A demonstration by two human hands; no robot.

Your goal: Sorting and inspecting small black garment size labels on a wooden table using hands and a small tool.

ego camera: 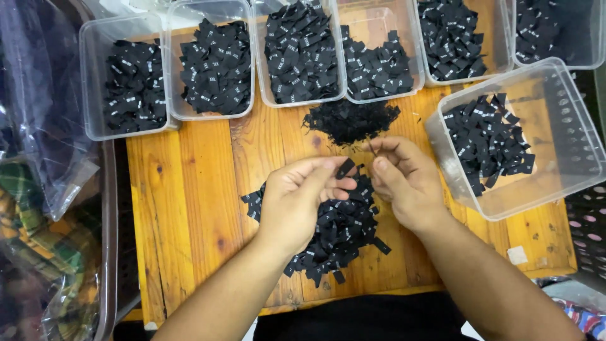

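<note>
A heap of small black woven labels (344, 237) lies on the wooden table (189, 208) under my hands. My left hand (297, 199) pinches one black label (345, 168) between thumb and fingers above the heap. Close beside it, my right hand (404, 177) has its fingers curled, and its fingertips seem to pinch a thin black scrap; I cannot tell for sure. A pile of fine black trimmings (350, 121) sits just beyond both hands.
Several clear plastic tubs of black labels line the table's far edge (136, 82). One larger tub (571, 158) sits tilted at the right. Bagged plaid fabric (38, 233) lies at the left, and a perforated crate (587, 227) at the right.
</note>
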